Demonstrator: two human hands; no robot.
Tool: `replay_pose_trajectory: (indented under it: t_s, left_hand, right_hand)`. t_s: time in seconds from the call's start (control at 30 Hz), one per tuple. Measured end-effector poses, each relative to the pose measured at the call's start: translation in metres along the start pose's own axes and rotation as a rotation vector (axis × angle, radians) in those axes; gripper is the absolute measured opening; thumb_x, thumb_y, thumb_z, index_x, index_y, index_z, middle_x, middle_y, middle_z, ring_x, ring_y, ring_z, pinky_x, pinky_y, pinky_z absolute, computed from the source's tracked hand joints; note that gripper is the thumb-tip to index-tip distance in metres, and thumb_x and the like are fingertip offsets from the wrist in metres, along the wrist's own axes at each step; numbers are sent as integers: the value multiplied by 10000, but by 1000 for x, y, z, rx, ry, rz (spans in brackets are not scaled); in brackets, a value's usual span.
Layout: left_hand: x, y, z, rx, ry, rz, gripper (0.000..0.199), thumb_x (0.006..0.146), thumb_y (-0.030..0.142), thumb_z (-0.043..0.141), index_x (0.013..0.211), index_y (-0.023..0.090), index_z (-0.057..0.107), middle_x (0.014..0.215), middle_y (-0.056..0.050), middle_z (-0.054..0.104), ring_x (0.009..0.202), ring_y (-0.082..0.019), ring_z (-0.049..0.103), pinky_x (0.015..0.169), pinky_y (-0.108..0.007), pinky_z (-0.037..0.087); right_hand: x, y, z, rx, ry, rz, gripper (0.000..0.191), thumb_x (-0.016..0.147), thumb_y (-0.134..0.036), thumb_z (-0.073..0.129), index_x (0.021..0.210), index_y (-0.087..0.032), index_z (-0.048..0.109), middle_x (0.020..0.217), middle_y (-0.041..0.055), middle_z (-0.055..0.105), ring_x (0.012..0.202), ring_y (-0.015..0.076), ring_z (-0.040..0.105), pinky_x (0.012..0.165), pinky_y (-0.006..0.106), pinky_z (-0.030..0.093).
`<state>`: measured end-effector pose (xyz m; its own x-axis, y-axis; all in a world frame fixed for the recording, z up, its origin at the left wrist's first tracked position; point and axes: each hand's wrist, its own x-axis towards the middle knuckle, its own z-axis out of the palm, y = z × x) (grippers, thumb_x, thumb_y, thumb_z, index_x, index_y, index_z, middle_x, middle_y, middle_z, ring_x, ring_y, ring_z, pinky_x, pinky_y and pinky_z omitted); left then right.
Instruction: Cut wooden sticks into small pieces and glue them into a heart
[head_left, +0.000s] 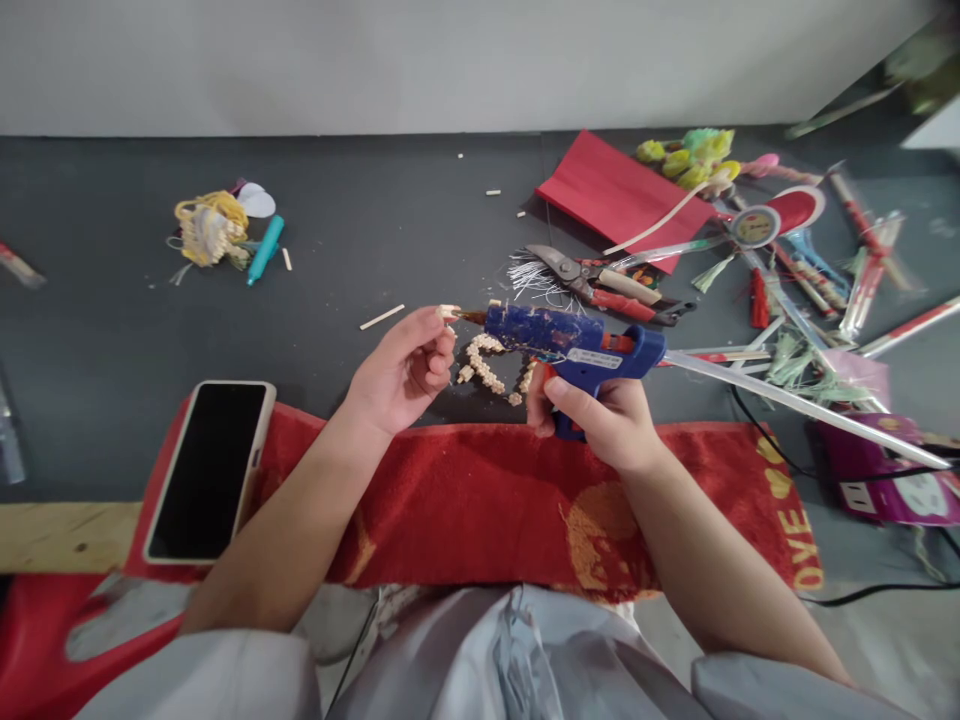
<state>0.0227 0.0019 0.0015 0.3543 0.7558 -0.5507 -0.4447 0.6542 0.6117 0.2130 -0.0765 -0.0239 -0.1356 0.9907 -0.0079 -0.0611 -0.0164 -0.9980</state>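
Observation:
My right hand (596,415) is wrapped round the handle of a blue hot glue gun (547,335), with fingers at its orange trigger. A long clear glue stick (795,405) sticks out of the gun's back end. My left hand (409,365) pinches a small cream-coloured piece (448,312) between thumb and forefinger. The gun's nozzle (471,317) is at that piece; whether they touch I cannot tell. Beneath the gun, on the dark table, lies a curved string of cream beads (484,365), partly hidden by the gun and my right hand.
A red towel (480,500) lies along the front edge, a phone (210,470) on its left end. Pruning shears (600,285), red paper (615,190), a ribbon spool (757,226) and tassels crowd the right. A yarn bundle (214,228) and teal pen (265,250) lie left.

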Motion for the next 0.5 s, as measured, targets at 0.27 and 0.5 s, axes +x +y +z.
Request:
replay_pose_trajectory:
  t_s: [0.27,0.5]
  left_hand:
    - [0,-1,-2,27,-38,12,242,780,176,762,674,154,545,510,69,557,372,1,471,348,-74,306]
    - [1,-1,-4,40,-54,30,268,745,206,801,707,164,540,517,81,553,377,3,474,354,-76,300]
  right_hand:
    - [1,-1,1,-1,16,35,417,868,-572,672,730,-182,621,585,15,643,476,105,563,458,243,463]
    - [1,0,1,-6,30,48,440,849,-598,679,722,-181,617,581,15,646,465,102,561,451,235,469]
